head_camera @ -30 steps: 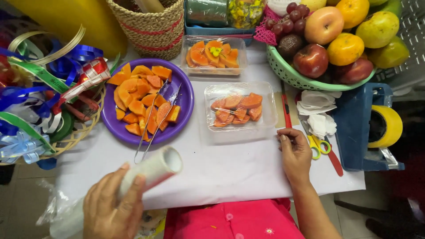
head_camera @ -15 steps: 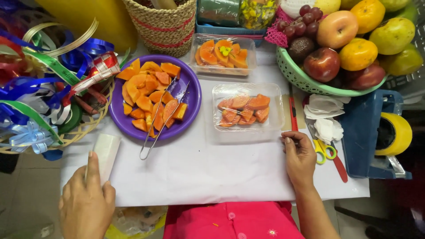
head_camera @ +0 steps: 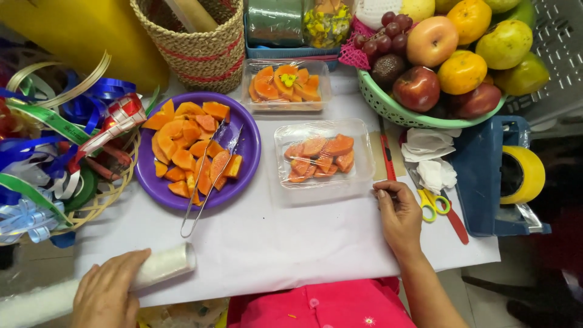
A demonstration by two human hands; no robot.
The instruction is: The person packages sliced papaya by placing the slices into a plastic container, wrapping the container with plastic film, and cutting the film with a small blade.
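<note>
Resting under left hand (head_camera: 106, 294): film roll (head_camera: 163, 273)

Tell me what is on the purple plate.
The purple plate carries orange papaya pieces, with metal tongs lying across them, handle end over the plate's rim onto the white paper. The plate surface beneath the fruit is covered.

White-covered table (head_camera: 291, 243) under bright, even light.
</note>
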